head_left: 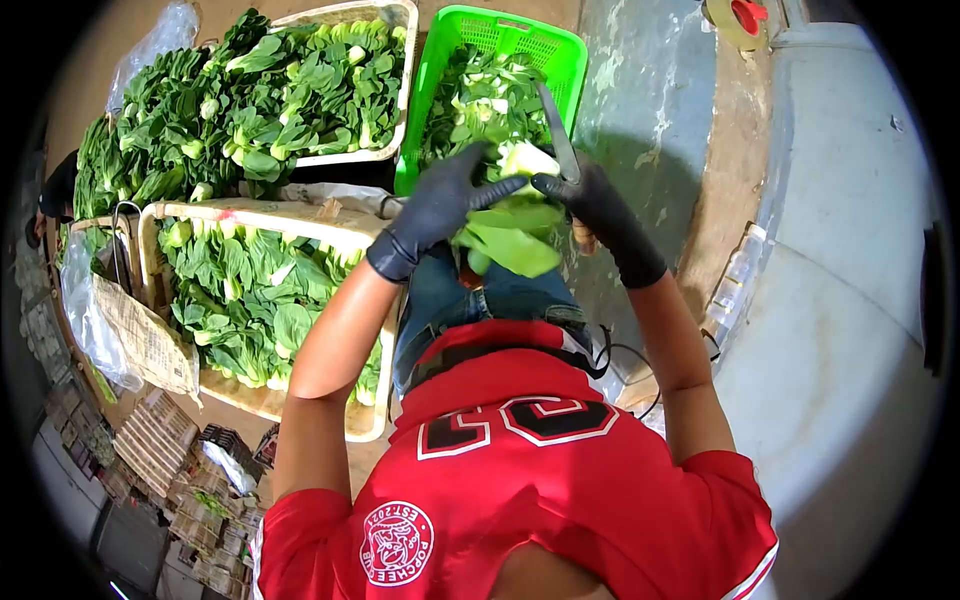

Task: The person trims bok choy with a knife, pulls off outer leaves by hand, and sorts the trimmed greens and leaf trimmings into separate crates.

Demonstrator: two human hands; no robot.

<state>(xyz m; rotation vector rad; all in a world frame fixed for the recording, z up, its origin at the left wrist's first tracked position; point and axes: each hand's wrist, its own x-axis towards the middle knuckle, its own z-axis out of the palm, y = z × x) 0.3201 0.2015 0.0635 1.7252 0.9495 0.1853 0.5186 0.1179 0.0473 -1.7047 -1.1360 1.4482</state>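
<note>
My left hand (445, 195), in a black glove, is closed on a head of bok choy (515, 235). Its pale base points away from me, and its leaves hang toward my lap, partly blurred. My right hand (600, 205), also gloved in black, grips a knife (558, 130) with the blade pointing up and away. The right thumb touches the bok choy near its base. Just beyond both hands stands a bright green crate (570, 60) with loose leaves and pale cut pieces (485, 95) inside.
On the left, a cream crate (410, 60) and a nearer crate (375, 425) are heaped with bok choy (265, 300). Clear plastic bags (85, 310) hang by them. At right are a worn ledge (725, 170) and a roll of tape (735, 22).
</note>
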